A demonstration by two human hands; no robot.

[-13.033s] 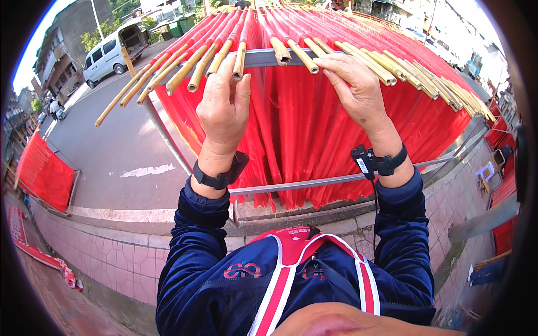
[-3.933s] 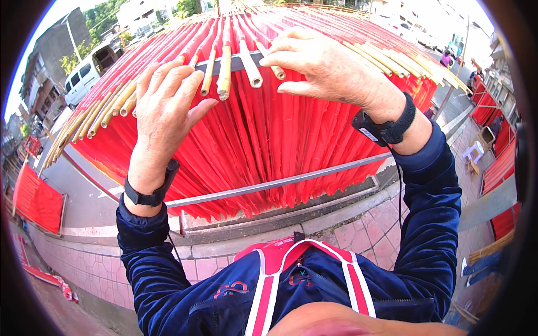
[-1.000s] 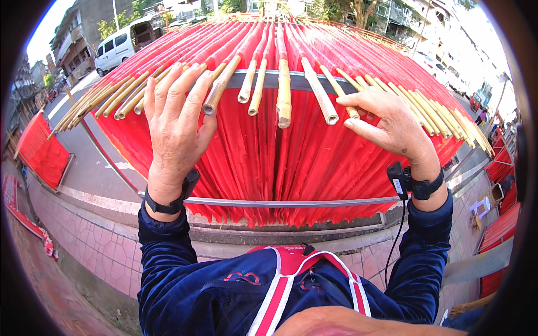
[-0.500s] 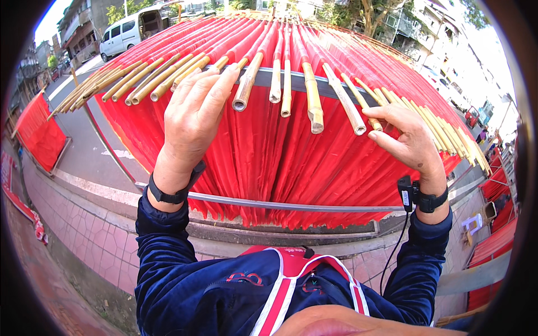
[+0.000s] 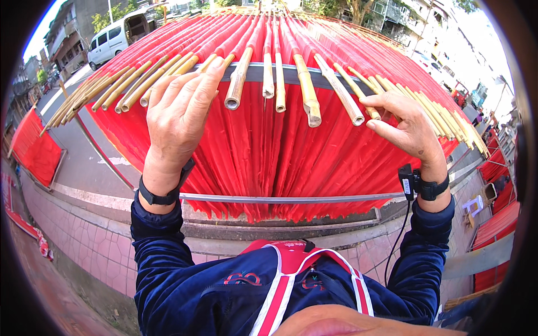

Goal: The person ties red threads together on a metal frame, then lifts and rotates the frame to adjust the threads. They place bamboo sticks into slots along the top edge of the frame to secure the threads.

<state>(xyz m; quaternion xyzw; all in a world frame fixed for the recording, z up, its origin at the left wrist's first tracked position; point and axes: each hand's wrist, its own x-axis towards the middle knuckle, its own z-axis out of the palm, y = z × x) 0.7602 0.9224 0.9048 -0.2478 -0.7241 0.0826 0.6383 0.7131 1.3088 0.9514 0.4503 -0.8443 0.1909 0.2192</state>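
A person in a dark blue jacket stands at a rack of long sticks point(image 5: 269, 73); each stick has a bare yellow-brown end near the person and a bright red part that runs far away and also hangs down like a curtain; the bare ends lie side by side across a grey metal bar point(image 5: 322, 75); a second grey bar point(image 5: 291, 198) runs lower down, in front of the red part.

The left hand point(image 5: 178, 115) is flat and open, fingers spread and pointing up; it lies on top of the stick ends on the left side of the rack; its fingertips point(image 5: 216, 63) touch the ends by the top bar; it has nothing closed inside it; more ends fan out to its left, apart from it.

The right hand point(image 5: 404, 126) is part way closed; its thumb and first fingers pinch at thin stick ends on the right side of the rack; I cannot tell if it holds one stick tight or only touches it.

Between the two hands four or five thick stick ends point(image 5: 305, 89) poke out over the bar; no hand touches them.

Each wrist has a black band; a small black box with a wire hangs at the right wrist point(image 5: 407, 182).

A white van point(image 5: 110, 45) is parked on the street far to the left.
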